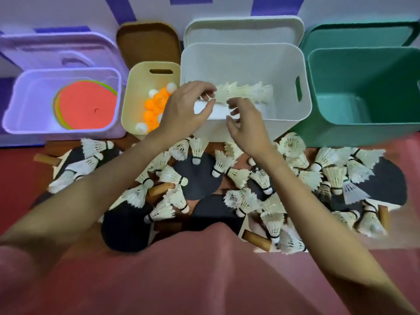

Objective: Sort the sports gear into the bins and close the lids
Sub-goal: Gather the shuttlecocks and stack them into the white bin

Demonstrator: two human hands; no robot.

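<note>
Left hand: the left hand (184, 108) is at centre frame over the near-left corner of the white bin (245, 64), fingers curled, thumb and forefinger pinching the left end of a stack of shuttlecocks (245, 90).
Right hand: the right hand (246, 126) is just right of it at the bin's near rim, fingers spread and loosely curled, just below the stack; whether it touches the stack I cannot tell.
Stack: nested white feathers lying sideways inside the white bin, running right from the left hand.
Loose gear: shuttlecocks (197, 151) and dark paddles (197, 178) with wooden handles are heaped below both hands, across the middle of the frame.
Other bins: lilac bin (13, 105) with flat coloured discs (86, 105) at upper left; small cream bin (136, 87) with orange and white balls (154, 105) beside it; green bin (363, 96) at upper right.
Lids: all open, propped behind the bins.
Surface: reddish floor covering (204, 280).
Room: pale wall with purple stripes (127, 7) along the top.
</note>
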